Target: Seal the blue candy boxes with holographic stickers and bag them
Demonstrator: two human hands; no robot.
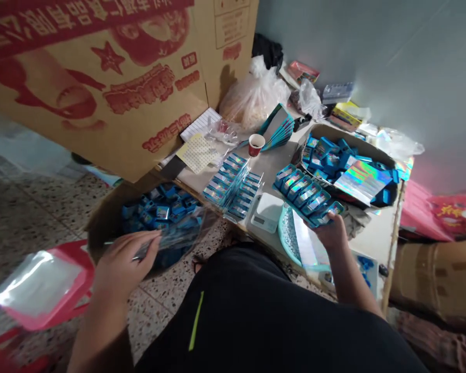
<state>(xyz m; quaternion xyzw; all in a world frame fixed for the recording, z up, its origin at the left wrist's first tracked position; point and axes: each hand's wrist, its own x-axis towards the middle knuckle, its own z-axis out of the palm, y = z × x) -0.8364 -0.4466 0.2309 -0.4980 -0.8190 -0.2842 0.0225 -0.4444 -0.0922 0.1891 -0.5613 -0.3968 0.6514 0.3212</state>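
My right hand grips the near end of a row of small blue plastic cases with shiny labelled faces, held over the table's front part. Fingers and thumb of my left hand are closed on a clear plastic bag, which stretches off to the right, blurred. Below that bag, a cardboard box on the floor holds many loose blue cases. Flat packs of blue cases in clear wrap lie on the table, left of a white scale.
A turquoise basin stands at the table's front edge. Behind are an open carton of blue cases, a paper cup, fanned cards and a tied bag. A tall carton rises left; a pink stool bears clear bags.
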